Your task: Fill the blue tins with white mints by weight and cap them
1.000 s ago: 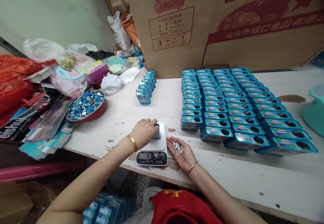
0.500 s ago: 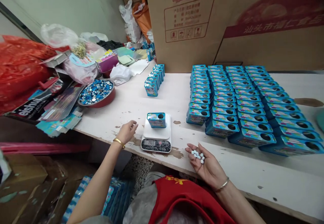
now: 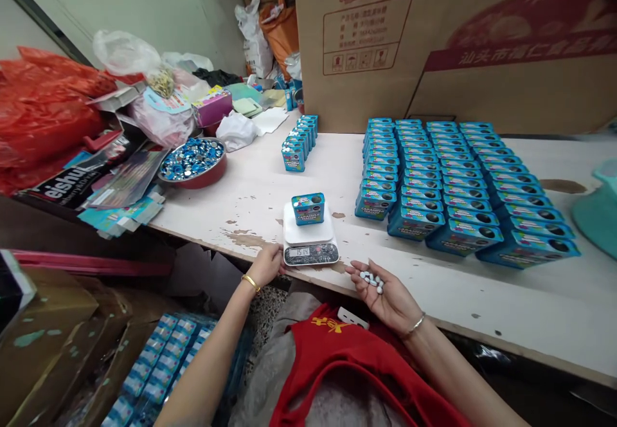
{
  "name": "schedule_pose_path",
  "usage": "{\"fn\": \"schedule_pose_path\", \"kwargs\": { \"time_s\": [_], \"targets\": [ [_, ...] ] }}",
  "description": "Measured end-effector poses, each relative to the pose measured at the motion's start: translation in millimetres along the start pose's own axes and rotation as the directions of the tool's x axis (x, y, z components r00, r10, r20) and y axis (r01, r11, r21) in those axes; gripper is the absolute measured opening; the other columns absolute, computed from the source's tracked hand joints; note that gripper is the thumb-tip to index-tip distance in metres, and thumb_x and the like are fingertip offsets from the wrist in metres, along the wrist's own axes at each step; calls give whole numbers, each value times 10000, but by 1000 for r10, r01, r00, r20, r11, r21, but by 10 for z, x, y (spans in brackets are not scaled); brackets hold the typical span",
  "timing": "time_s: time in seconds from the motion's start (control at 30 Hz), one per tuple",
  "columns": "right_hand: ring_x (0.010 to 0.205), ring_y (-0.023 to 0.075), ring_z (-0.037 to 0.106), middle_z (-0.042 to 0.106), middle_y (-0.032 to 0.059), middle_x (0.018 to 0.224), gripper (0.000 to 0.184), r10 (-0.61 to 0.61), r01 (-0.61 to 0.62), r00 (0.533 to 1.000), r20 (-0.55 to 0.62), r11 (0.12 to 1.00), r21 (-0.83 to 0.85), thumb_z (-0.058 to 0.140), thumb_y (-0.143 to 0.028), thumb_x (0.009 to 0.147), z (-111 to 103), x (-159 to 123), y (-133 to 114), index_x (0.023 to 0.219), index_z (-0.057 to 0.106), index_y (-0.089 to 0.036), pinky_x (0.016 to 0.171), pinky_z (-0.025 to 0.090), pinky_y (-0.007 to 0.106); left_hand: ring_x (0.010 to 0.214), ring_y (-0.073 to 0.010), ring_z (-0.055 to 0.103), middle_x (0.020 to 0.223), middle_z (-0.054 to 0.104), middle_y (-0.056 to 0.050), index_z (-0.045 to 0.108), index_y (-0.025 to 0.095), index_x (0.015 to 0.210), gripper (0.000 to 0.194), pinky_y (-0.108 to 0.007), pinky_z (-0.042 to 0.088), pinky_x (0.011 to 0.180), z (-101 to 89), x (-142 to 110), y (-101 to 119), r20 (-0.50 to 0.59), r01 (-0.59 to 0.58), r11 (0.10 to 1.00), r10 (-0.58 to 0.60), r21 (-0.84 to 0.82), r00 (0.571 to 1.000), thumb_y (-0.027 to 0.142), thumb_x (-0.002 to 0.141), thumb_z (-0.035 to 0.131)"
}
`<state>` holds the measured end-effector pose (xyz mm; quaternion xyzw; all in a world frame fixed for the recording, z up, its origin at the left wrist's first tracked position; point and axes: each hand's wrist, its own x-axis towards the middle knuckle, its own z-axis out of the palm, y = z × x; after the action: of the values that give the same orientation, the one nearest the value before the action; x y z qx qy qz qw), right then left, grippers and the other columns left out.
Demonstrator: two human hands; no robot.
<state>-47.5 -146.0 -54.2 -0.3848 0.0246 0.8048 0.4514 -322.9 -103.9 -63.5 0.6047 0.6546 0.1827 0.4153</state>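
Observation:
A white digital scale with a black display panel stands near the table's front edge. One blue printed box with a dark round hole in its top rests upright on the scale. My left hand, fingers loosely bent and holding nothing visible, is at the scale's front left corner; whether it touches cannot be made out. Palm up at the table edge, to the scale's right, my right hand cups several small pale candies.
Rows of blue boxes fill the right side, with a shorter row at back left. A red bowl of shiny blue wrapped pieces stands left, beside bags and packaging. A large carton lines the back; a teal container sits far right.
My left hand has moved right and down to the scale's front corner. The scale's display shows different digits. My right hand still cups the candies; the view has shifted slightly.

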Motion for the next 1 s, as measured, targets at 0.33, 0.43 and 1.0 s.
{"fn": "schedule_pose_path", "kwargs": {
  "time_s": [0.33,0.43,1.0],
  "targets": [
    [811,198,714,710,204,910,207,-19,21,1000,-22,996,83,449,-157,907,28,-91,82,994,589,-33,689,593,247,880,-176,594,945,630,-85,546,153,1157,330,-320,474,812,-169,-118,287,-363,-285,931,352,227,863,326,903,427],
    [885,217,706,696,229,974,207,-21,25,999,-34,994,102,447,-151,909,65,-122,65,1006,579,-24,736,589,262,1045,-196,550,1096,599,-118,514,156,1214,357,-354,443,914,-196,-35,524,-382,-430,790,596,437,706,348,927,425],
    [913,231,698,698,233,978,259,-37,31,999,29,982,187,452,-217,917,242,17,-153,1000,592,-16,763,580,284,1351,-331,308,1441,385,-136,539,192,1205,380,-566,236,1076,-49,450,1252,-183,-320,586,639,744,747,401,891,504]
  ]
}}
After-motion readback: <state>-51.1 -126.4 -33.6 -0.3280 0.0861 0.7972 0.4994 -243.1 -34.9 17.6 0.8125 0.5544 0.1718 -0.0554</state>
